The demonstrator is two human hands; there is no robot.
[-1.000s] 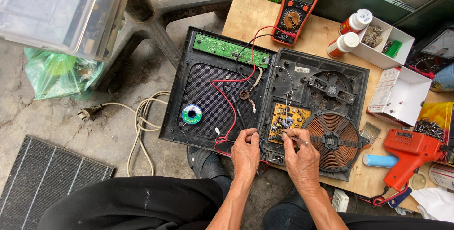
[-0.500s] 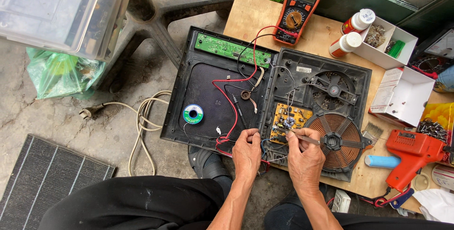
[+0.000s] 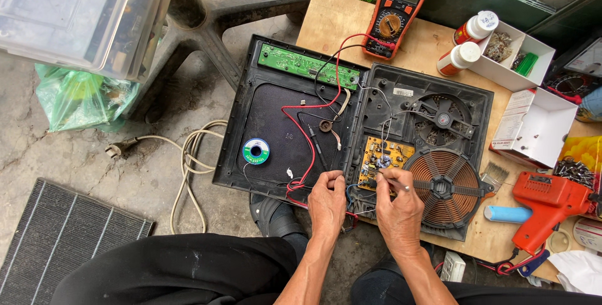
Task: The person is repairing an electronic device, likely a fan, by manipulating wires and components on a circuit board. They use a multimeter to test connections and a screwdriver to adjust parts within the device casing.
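Yellow circuit board (image 3: 384, 157) beside the copper coil (image 3: 446, 184): steady the thin probe (image 3: 390, 180) pinched in your right hand (image 3: 399, 208), keeping your left hand (image 3: 327, 203), curled around the red wire (image 3: 307, 148), clear of neighbouring parts.

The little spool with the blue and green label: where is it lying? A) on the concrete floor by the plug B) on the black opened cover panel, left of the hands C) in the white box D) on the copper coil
B: the spool lies flat on the black cover panel, left of the left hand, away from the copper coil.
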